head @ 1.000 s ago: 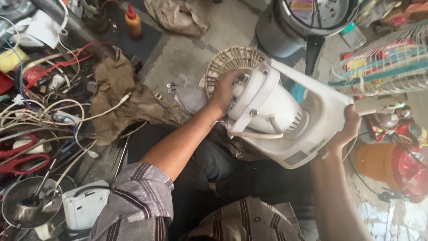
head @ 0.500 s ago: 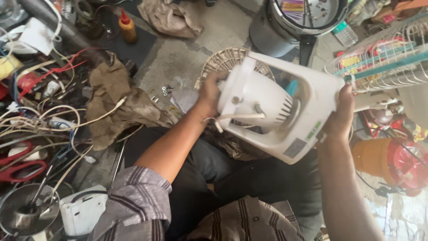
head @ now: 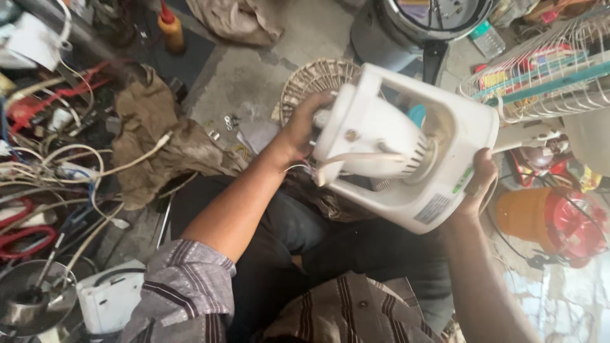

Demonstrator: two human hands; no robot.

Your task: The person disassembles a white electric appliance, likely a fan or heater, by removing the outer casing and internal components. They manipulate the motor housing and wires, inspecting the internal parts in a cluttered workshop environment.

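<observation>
A white plastic fan body (head: pixel 406 146), a rounded motor housing inside a squarish frame, is held over my lap. My left hand (head: pixel 302 127) grips the rear of the motor housing at its left end. My right hand (head: pixel 476 181) clasps the frame's lower right corner, next to a small label. A white cord loops off the housing. Behind the fan body, a round beige fan grille (head: pixel 311 82) lies on the concrete floor, partly hidden by my left hand.
A tangle of wires and red cables (head: pixel 51 159) fills the left side, beside a brown rag (head: pixel 152 140). An orange bottle (head: pixel 173 28) stands at the back. A grey round appliance (head: pixel 419 25), a wire fan guard (head: pixel 546 70), and an orange-red object (head: pixel 546 222) crowd the right.
The fan body has been turned and shifted right, so the motor housing now faces more sideways. My right hand has slid lower along the frame's corner. My left hand stays on the housing.
</observation>
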